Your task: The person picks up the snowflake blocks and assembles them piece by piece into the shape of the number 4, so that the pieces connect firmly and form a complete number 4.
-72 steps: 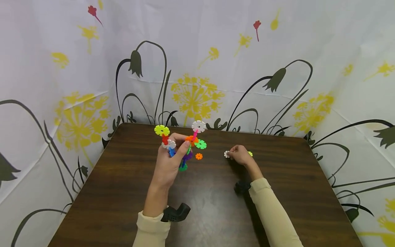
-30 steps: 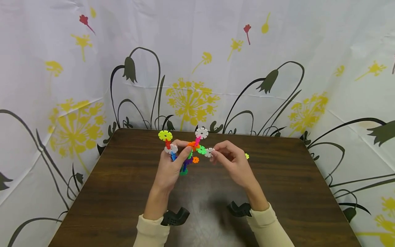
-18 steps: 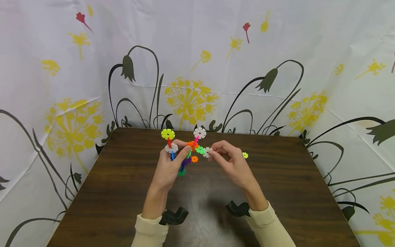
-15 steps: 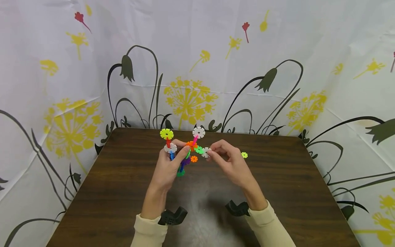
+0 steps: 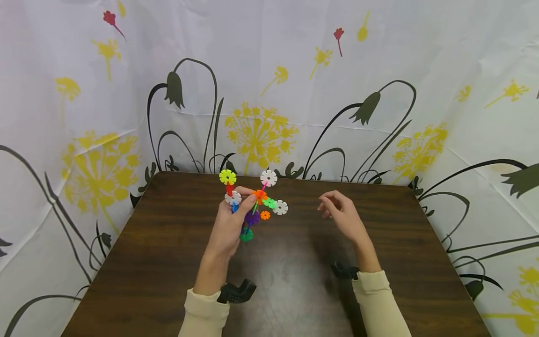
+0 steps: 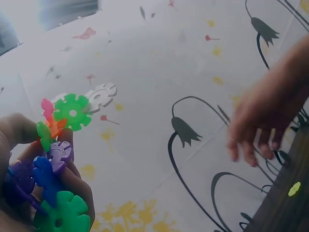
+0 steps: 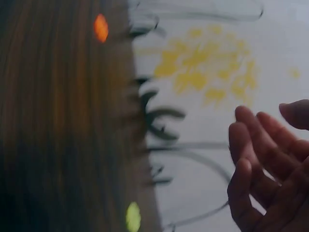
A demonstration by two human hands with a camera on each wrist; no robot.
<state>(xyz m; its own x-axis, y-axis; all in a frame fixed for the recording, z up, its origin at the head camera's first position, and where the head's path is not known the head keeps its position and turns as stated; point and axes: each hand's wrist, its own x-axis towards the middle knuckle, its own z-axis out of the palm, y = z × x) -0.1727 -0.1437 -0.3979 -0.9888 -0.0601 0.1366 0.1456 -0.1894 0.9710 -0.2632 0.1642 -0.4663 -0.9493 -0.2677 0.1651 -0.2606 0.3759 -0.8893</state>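
My left hand [image 5: 225, 227] grips a branching build of notched plastic flower discs [image 5: 252, 217] above the table. Its discs are yellow, red, white, blue, orange, pink, green and purple. At the right end of the build, a white disc [image 5: 280, 208] is joined to a light green disc [image 5: 270, 202]. My right hand [image 5: 346, 217] is apart from the build, to its right, with loosely bent fingers and nothing in them. In the left wrist view the held build [image 6: 59, 155] shows between thumb and fingers, partly covered by them.
A loose orange disc [image 5: 265, 215] lies on the dark wooden table [image 5: 286, 281], just beyond the build. A loose yellow-green disc [image 7: 133, 217] lies near the table's far edge; my right hand hides it in the head view. A patterned cloth [image 5: 269, 84] hangs behind.
My right hand took the white disc from the table and brought it to the light green disc. It has since let go and moved right; the white disc stays on the build.
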